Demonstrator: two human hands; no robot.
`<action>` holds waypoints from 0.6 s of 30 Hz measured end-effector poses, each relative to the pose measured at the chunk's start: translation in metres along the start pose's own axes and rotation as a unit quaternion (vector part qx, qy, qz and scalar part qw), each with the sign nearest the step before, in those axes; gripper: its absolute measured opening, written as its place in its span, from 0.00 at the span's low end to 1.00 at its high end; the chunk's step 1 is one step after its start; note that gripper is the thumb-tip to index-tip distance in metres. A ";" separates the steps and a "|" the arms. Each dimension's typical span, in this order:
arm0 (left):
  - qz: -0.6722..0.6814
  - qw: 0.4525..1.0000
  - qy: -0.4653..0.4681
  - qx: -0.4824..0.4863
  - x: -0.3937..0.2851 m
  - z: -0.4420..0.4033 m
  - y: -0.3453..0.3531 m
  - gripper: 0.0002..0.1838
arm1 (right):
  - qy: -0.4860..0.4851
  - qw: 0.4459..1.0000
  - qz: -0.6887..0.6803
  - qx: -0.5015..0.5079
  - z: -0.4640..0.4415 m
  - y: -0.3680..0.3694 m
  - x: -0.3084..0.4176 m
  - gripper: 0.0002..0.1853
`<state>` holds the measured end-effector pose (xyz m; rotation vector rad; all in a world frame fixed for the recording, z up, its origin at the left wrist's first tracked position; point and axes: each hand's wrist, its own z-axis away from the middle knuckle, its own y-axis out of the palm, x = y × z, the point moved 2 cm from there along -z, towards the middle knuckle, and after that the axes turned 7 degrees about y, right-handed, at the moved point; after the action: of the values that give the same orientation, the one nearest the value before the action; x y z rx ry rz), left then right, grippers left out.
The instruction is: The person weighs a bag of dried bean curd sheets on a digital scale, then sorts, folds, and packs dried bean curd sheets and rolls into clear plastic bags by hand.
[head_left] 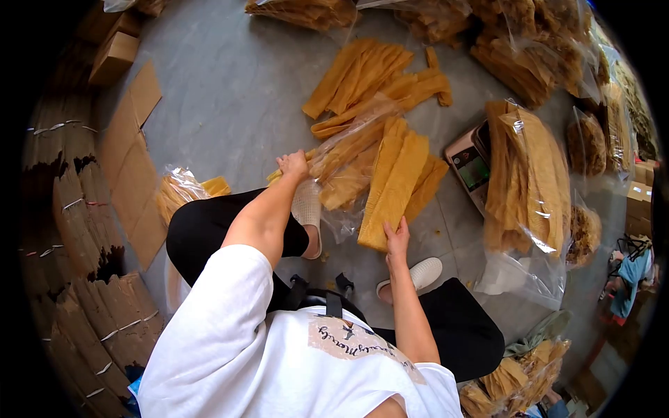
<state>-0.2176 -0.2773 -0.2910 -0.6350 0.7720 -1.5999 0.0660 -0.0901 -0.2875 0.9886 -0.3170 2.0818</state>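
Observation:
Between my feet and the far pile lie long yellow-brown folded sheets. My right hand [397, 240] grips the near end of a broad yellow sheet [395, 182], thumb on top. Under and left of it is a clear plastic bag [343, 182] with more sheets inside. My left hand [293, 164] is closed at the bag's left side, on the end of a narrow yellow strip; its fingertips are partly hidden. Loose yellow sheets [362, 76] lie on the floor beyond the bag.
A scale [468, 166] with a lit display sits right, beside a large filled bag [527, 181]. More filled bags [529, 49] line the far right. Flattened cardboard [129, 171] and stacked cartons [87, 209] stand left. Another bag [182, 195] is by my left knee.

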 end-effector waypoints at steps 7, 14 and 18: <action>-0.126 0.984 0.088 0.092 0.001 -0.027 -0.088 0.20 | 0.027 0.979 0.198 0.044 -0.017 -0.010 -0.013 0.37; 0.322 0.859 0.272 0.289 -0.007 -0.010 -0.196 0.16 | -0.120 0.960 0.251 0.012 -0.023 0.006 -0.005 0.40; 0.464 0.721 0.402 0.323 -0.076 0.058 -0.199 0.20 | -0.158 0.982 0.076 0.066 0.063 0.049 0.126 0.43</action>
<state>-0.2859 -0.1916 -0.0990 0.9430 0.8462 -0.9792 0.0153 -0.0849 -0.1477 1.4187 -0.4306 2.1012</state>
